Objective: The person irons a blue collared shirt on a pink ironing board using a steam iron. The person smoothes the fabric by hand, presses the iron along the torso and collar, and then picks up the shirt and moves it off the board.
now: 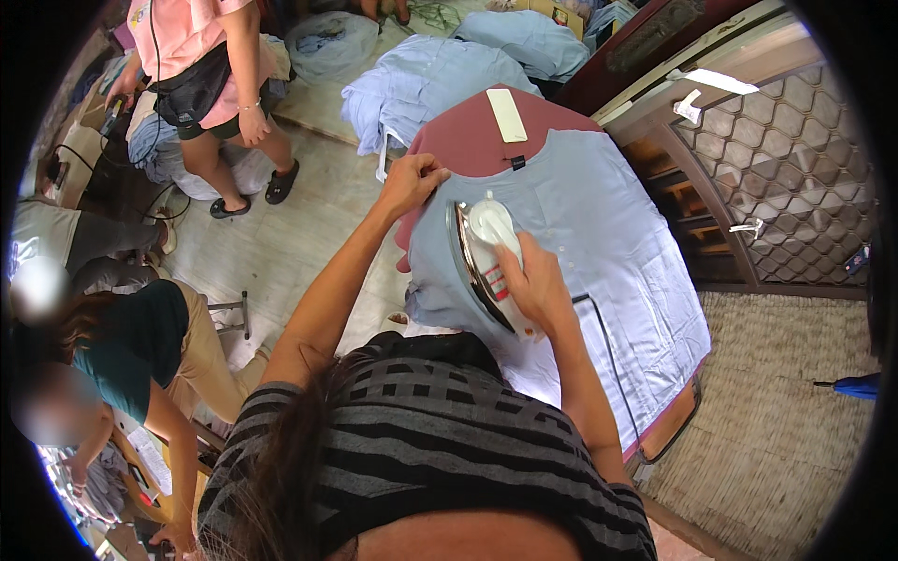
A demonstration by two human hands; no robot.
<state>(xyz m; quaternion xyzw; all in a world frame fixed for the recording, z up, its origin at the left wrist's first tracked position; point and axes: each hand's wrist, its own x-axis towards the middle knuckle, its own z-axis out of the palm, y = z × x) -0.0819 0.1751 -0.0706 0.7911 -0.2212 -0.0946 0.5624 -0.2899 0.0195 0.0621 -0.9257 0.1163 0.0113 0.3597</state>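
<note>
A light blue shirt (608, 215) lies spread over a maroon-covered ironing board (458, 140), its neckline toward the far end. My right hand (538, 285) is wrapped round the handle of a white iron (493, 224). The iron is on or just over the shirt's left front, tilted, with its shiny metal edge facing left. At the shirt's upper left edge, my left hand (414, 183) pinches the cloth near the shoulder. A white paper strip (506, 116) rests on the board cover beyond the dark neck label (518, 163).
Piled blue shirts (430, 79) lie beyond the board. A black cord (599, 327) runs past my right forearm. To the right stands a metal lattice gate (786, 178). One person in a pink top (192, 42) stands at far left; another in dark green (131, 346) bends nearer.
</note>
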